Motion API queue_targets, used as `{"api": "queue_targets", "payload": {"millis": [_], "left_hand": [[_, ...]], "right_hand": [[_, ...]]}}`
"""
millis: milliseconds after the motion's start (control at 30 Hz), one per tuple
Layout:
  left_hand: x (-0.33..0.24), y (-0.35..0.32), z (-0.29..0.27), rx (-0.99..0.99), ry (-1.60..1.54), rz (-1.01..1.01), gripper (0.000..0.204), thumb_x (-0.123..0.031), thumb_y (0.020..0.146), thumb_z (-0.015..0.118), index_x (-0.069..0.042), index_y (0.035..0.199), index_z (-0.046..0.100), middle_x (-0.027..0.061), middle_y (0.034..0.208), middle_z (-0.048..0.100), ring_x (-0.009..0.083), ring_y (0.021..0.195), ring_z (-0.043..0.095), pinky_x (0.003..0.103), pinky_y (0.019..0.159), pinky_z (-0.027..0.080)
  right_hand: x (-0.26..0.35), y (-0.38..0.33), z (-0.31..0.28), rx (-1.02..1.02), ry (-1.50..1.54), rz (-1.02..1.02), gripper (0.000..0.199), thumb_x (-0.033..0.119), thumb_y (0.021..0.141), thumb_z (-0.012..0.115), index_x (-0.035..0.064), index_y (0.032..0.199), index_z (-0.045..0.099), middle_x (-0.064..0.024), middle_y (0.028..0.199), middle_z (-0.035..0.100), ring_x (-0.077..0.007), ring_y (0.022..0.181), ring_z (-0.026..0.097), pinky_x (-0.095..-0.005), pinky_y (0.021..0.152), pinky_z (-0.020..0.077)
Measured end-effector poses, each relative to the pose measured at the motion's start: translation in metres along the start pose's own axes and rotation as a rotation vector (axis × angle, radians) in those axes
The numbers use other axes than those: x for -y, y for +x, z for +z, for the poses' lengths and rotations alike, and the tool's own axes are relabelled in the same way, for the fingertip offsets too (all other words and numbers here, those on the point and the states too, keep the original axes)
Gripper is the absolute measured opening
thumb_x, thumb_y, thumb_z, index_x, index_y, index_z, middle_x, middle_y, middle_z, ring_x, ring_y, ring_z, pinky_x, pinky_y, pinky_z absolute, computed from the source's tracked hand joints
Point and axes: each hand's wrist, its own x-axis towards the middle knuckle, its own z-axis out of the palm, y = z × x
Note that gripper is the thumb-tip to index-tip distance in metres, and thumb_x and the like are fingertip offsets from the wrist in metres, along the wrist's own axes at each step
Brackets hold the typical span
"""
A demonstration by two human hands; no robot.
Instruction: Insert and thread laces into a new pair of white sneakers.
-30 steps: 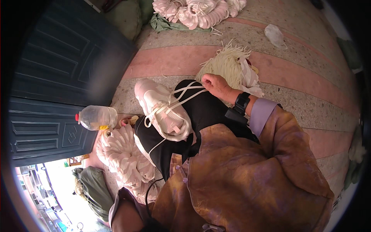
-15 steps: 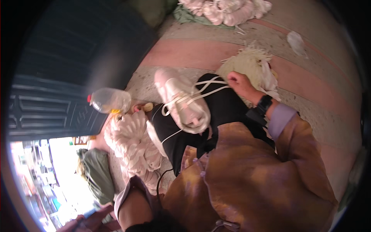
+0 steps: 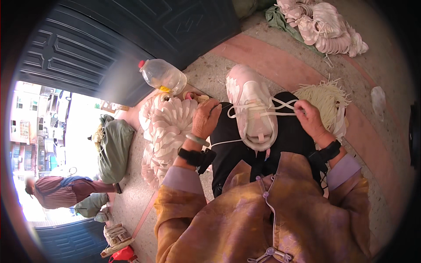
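1. Head view shows the main change: the left hand (image 3: 206,117) is now up beside the pale pink shoe (image 3: 251,93), whereas 0.5 s ago only part of that arm showed at the lower edge.
2. For the lacing work, this probably means 2 hands can now share the laces, instead of the right hand managing alone.
3. The right hand (image 3: 308,117) keeps its fingers closed on the white laces (image 3: 284,114), which stretch across from the shoe.
4. The left hand has its fingers curled close together (I cannot tell whether they grip anything).
5. The shoe lies across the black trousers (image 3: 224,162), toe pointing away from the wearer, between the 2 hands.
6. Compared with the earlier frame, the view has swung left: the clear bottle (image 3: 164,76) and the pile of pale pink pieces (image 3: 169,131) sit farther right in it.
7. A person (image 3: 66,190) now shows by the bright doorway, near the grey-green sack (image 3: 113,151).
8. The heap of cream laces (image 3: 324,97) remains just beyond the right hand.
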Motion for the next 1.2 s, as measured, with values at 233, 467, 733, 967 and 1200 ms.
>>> {"api": "queue_targets", "payload": {"millis": [233,467,733,967,1200], "left_hand": [[0.021,0.0,0.048,0.252,0.319,0.009,0.024,-0.026,0.078,0.061,-0.009,0.095,0.064,0.0069,0.114,0.057,0.0278,0.11,0.049,0.043,0.091,0.037],[0.027,-0.005,0.057,0.138,0.244,0.071,0.021,-0.019,0.073,0.066,-0.01,0.092,0.064,0.0084,0.107,0.061,0.0286,0.104,0.053,0.043,0.092,0.036],[0.027,-0.002,0.04,0.225,-0.161,-0.172,0.012,-0.017,0.079,0.064,-0.006,0.083,0.066,0.0111,0.104,0.064,0.0215,0.096,0.059,0.035,0.09,0.04],[-0.001,0.004,0.006,0.472,-1.313,-0.406,0.024,-0.026,0.088,0.057,-0.005,0.078,0.064,0.0227,0.121,0.053,0.0294,0.109,0.053,0.042,0.1,0.034],[-0.012,0.01,0.017,0.396,-1.282,-0.498,0.018,-0.022,0.082,0.062,-0.004,0.079,0.062,0.0169,0.116,0.057,0.0242,0.108,0.053,0.036,0.098,0.036]], "right_hand": [[0.02,0.0,0.016,0.129,-0.239,-0.179,0.023,0.008,0.074,0.061,0.0063,0.097,0.057,-0.0092,0.089,0.061,-0.0282,0.083,0.057,-0.0381,0.072,0.0415],[0.024,0.004,0.024,0.236,-0.33,-0.187,0.032,0.011,0.074,0.063,0.0075,0.105,0.057,-0.0068,0.095,0.061,-0.0256,0.09,0.055,-0.0387,0.079,0.036],[0.023,0.011,0.024,0.135,-0.185,-0.227,0.027,0.008,0.074,0.063,0.0085,0.1,0.057,-0.0069,0.086,0.059,-0.0269,0.081,0.057,-0.0376,0.072,0.0388],[0.028,0.013,0.021,0.172,0.17,-0.066,0.011,0.007,0.078,0.063,0.0031,0.087,0.06,-0.0112,0.075,0.059,-0.0255,0.061,0.057,-0.032,0.054,0.0439],[0.02,0.005,-0.006,0.152,0.301,0.248,0.013,0.01,0.082,0.063,0.0005,0.076,0.056,0.003,0.06,0.044,-0.0044,0.057,0.039,-0.0229,0.05,0.0327]]}}
